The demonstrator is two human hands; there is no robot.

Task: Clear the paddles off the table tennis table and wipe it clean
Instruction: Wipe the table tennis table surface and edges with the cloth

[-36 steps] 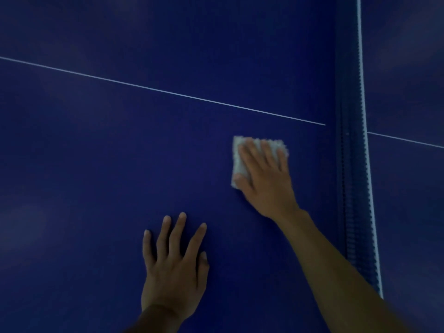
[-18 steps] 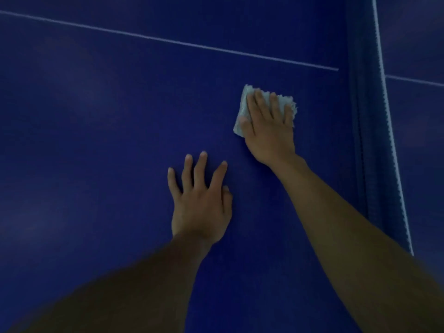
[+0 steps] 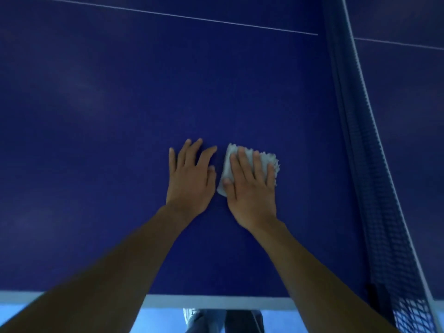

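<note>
The dark blue table tennis table (image 3: 96, 140) fills the view. My right hand (image 3: 252, 186) lies flat on a folded white cloth (image 3: 269, 161) and presses it onto the table surface. The cloth shows past my fingertips and beside my thumb. My left hand (image 3: 189, 179) rests palm down on the bare table just left of the cloth, fingers spread, holding nothing. No paddle is in view.
The net (image 3: 374, 188) with its white top band runs along the right side. A thin white centre line (image 3: 168, 14) crosses the far table. The table's white near edge (image 3: 216, 301) lies at the bottom, with light blue floor and a shoe (image 3: 189, 314) below it.
My right hand has drawn the cloth back toward the near edge and a little left, ending beside my left hand. The view has pulled back, so the table's near edge now shows.
</note>
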